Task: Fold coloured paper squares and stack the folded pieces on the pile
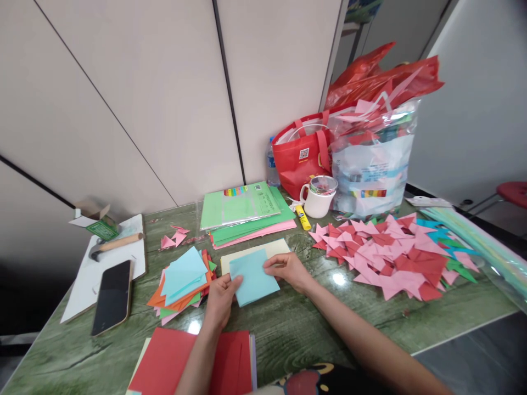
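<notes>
A light blue paper square (253, 277) lies on the green table over a cream sheet (275, 248). My left hand (220, 299) pinches its near left corner, fingers closed on the paper. My right hand (288, 269) grips the right edge of the same blue square, fingers curled over it. Just left of my left hand sits a stack of cut squares, blue on top with orange, green and pink beneath (183, 280).
A heap of folded pink, red and blue paper pieces (391, 252) spreads at right. Green paper packs (247, 211), a glue stick (303, 218), a white mug (319, 197), a red bag (302, 153) and a plastic bag (370, 164) stand behind. Phone (112, 296), hammer (115, 244) at left; red sheets (173, 362) near me.
</notes>
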The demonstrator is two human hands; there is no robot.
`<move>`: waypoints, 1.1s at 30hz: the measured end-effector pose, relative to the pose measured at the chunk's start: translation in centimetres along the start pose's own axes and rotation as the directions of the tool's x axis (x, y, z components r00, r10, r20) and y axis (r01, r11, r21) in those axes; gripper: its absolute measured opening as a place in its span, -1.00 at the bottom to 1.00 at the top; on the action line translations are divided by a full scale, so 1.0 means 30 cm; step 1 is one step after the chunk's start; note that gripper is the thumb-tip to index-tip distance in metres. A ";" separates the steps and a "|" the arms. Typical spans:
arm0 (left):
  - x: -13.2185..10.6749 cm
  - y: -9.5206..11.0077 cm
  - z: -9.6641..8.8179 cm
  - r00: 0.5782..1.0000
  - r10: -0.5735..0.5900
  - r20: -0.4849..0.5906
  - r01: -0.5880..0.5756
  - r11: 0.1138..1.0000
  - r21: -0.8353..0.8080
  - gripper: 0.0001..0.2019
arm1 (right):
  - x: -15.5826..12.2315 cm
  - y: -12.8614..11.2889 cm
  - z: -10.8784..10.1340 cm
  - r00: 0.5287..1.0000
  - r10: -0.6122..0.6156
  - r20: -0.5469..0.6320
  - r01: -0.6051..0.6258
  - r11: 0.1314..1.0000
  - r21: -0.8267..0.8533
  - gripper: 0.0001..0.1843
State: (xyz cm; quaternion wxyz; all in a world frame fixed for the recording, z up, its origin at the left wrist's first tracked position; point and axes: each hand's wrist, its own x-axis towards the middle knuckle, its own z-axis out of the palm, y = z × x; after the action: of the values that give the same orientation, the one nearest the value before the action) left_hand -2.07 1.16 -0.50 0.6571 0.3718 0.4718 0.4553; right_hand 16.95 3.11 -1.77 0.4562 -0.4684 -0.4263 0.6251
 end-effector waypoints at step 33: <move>-0.010 0.040 0.001 0.988 0.105 -0.116 -0.092 0.990 0.112 -0.82 | 0.013 0.012 -0.005 1.000 -0.001 -0.003 0.001 0.999 0.041 -0.54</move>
State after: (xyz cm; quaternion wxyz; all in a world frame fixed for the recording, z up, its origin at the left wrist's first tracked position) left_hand -2.39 1.23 0.69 0.5832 0.4005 0.5156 0.4833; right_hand 16.99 3.41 -2.22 0.4665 -0.4597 -0.4130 0.6328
